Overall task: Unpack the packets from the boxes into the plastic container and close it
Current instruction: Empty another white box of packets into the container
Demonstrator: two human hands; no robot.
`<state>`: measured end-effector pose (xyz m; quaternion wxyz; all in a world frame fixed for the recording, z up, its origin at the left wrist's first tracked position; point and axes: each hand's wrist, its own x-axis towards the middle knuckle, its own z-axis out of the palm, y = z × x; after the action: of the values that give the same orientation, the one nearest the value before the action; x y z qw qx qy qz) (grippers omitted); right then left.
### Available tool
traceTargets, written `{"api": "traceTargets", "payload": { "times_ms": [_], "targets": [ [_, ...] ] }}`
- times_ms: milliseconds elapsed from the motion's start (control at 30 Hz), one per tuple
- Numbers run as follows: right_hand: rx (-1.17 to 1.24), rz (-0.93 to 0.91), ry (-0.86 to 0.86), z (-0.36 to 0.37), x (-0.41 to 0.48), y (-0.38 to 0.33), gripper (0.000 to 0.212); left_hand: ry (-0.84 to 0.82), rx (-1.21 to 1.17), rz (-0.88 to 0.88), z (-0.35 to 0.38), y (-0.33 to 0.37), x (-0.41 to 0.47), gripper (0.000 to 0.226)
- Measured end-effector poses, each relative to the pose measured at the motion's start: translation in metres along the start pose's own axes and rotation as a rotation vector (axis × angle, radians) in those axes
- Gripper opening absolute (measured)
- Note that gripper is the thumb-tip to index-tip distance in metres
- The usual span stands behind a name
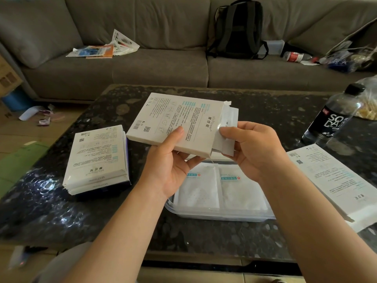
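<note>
The left hand (169,160) grips a flat white box (175,121) from below, thumb pressed on its printed upper face, holding it tilted above the bench (255,105). The right hand (251,148) is closed in a pinch on the white packets (228,127) that stick out of the box's open right end, thumb on top and fingers curled beneath them. Directly under both hands sits the clear plastic container (204,216), open, with two white packets (199,184) lying flat side by side inside it, each with a teal label near its far edge; the right hand's wrist hides part of the right one. To the left of the container, apart from it, a stack of boxes (98,158) of the same kind rests on the dark speckled bench. At the right edge lies a flattened box (334,178), printed side up. Beyond it stands a dark soda bottle (334,117) with a black cap, beside a clear bag (367,103). Behind the bench runs a grey sofa (142,64) carrying a black backpack (238,29) and loose papers (106,48)
</note>
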<state>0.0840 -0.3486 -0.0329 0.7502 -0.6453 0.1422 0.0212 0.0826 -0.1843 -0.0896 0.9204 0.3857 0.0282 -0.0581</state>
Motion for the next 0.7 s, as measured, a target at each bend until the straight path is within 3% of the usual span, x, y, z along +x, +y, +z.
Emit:
{"api": "traceTargets", "payload": {
  "times_ms": [333, 700],
  "targets": [
    [-0.001, -0.008, -0.018, 0.006, -0.005, -0.009, 0.02, 0.003, -0.083, -0.016, 0.009, -0.003, -0.004, 0.055],
    [-0.151, -0.129, -0.04, 0.053, -0.007, -0.077, 0.016, 0.021, -0.574, -0.057, 0.031, 0.012, -0.003, 0.051]
  ]
}}
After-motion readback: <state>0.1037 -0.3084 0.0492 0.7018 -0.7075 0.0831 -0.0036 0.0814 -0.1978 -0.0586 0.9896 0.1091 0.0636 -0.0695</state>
